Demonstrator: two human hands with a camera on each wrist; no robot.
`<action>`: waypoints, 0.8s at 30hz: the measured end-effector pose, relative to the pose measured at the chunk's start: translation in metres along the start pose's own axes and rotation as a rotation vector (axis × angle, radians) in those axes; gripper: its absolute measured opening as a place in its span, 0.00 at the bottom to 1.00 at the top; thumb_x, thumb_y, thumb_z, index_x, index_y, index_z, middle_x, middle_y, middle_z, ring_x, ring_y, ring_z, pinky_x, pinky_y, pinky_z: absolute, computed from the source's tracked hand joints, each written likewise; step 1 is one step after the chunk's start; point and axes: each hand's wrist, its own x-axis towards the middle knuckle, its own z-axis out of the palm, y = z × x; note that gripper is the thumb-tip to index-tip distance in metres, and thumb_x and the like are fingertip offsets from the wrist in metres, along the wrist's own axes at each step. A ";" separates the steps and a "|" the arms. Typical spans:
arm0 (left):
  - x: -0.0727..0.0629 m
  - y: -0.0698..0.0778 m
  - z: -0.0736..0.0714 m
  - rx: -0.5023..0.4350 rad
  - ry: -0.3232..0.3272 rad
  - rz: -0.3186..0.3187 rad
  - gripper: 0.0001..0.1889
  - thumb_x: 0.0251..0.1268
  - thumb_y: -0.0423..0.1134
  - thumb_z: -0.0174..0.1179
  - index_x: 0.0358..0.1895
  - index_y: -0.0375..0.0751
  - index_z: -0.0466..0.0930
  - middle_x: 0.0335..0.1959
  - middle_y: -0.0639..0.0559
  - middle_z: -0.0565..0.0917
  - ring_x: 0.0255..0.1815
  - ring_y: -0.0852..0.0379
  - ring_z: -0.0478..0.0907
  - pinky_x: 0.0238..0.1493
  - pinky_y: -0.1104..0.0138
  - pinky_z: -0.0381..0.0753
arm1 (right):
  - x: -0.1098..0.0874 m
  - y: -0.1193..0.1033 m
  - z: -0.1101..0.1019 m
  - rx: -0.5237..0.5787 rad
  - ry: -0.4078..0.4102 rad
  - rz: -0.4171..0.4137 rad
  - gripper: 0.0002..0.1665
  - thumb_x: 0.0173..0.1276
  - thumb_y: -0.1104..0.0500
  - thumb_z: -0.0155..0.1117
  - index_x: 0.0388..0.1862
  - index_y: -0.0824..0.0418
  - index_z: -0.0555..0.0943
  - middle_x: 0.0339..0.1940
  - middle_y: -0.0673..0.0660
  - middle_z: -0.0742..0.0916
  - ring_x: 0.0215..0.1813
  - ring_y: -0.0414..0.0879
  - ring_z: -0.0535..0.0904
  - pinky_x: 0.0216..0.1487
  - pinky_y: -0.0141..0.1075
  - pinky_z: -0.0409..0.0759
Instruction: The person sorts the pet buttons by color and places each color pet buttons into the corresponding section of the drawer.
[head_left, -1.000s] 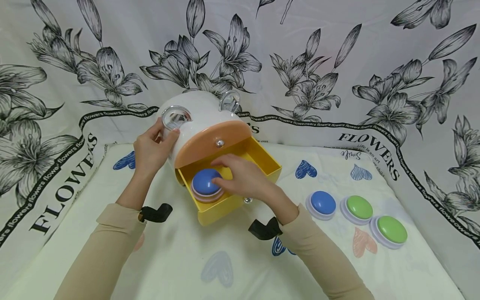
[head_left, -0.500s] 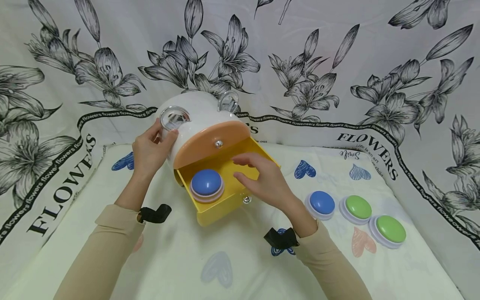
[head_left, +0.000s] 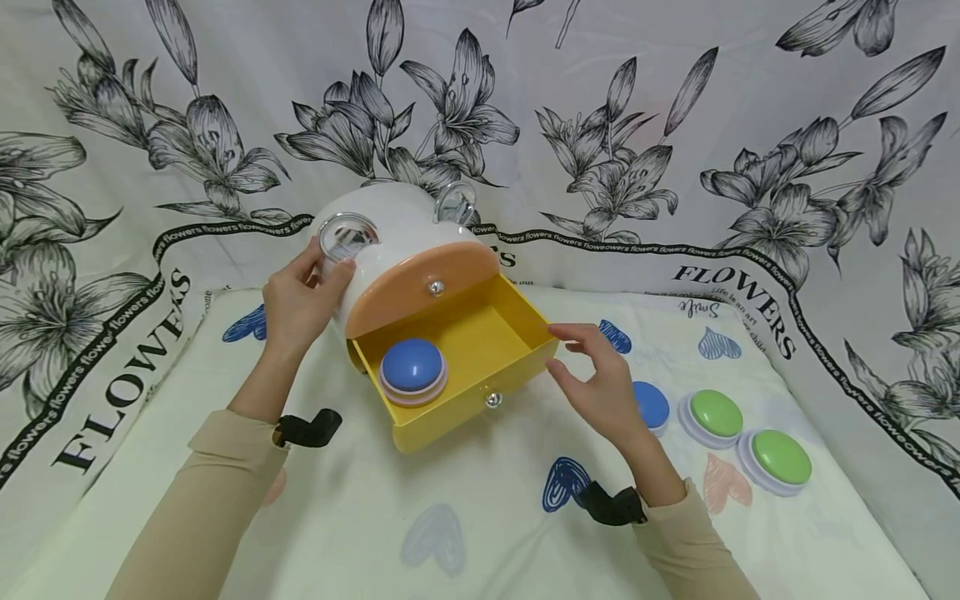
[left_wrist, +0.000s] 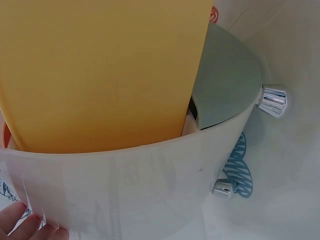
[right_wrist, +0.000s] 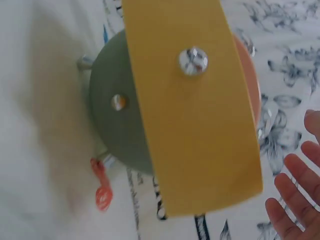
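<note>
Blue button [head_left: 412, 365]: dome up inside the yellow drawer [head_left: 483, 333], close by the left wall. Drawer pulled well out below the orange drawer [head_left: 431, 283], which is pushed in.

Tally: one button inside, three outside, drawer not pushed back. I judge the work part way along.

Left hand [head_left: 300, 300]: grip clasps the side of the white cabinet [head_left: 401, 208], thumb below the clear ring [head_left: 348, 237]. Left wrist view catches its fingertips at the white wall.

Right hand [head_left: 596, 371]: grip released, fingers parted, holding nothing, at the drawer's front right corner. Contact with that corner is hard to settle; the right wrist view is soft and shows the fingers just beside it.

Edges: drawer walls low; bare yellow floor from the button to the right wall. Orange front overhangs the rear. Knob [head_left: 492, 400] juts from the drawer's front. Open cloth on the bench [head_left: 360, 517] before the drawer.

Outward, right: second blue button [head_left: 652, 404], partly behind the right hand, then two green buttons [head_left: 717, 413], side by side. Flowered curtain [head_left: 525, 92] rises behind the cabinet.
</note>
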 end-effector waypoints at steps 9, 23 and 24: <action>0.000 0.000 0.000 0.003 -0.001 -0.010 0.29 0.58 0.56 0.57 0.62 0.50 0.71 0.66 0.55 0.67 0.64 0.51 0.68 0.57 0.55 0.73 | -0.031 0.034 -0.026 -0.080 0.087 0.127 0.28 0.56 0.70 0.66 0.57 0.60 0.74 0.53 0.54 0.80 0.55 0.39 0.73 0.55 0.23 0.72; 0.001 -0.001 0.000 0.004 -0.005 -0.022 0.29 0.57 0.57 0.58 0.62 0.51 0.72 0.67 0.57 0.66 0.65 0.53 0.67 0.58 0.56 0.72 | -0.062 0.073 -0.055 -0.173 0.111 0.383 0.32 0.60 0.63 0.64 0.64 0.58 0.69 0.61 0.56 0.76 0.62 0.51 0.69 0.61 0.31 0.69; 0.001 -0.001 0.000 0.005 -0.004 -0.022 0.29 0.57 0.57 0.58 0.62 0.51 0.72 0.67 0.57 0.66 0.65 0.53 0.67 0.58 0.57 0.73 | -0.064 0.075 -0.057 -0.183 0.102 0.407 0.33 0.60 0.62 0.64 0.65 0.58 0.68 0.62 0.56 0.75 0.63 0.51 0.69 0.62 0.35 0.69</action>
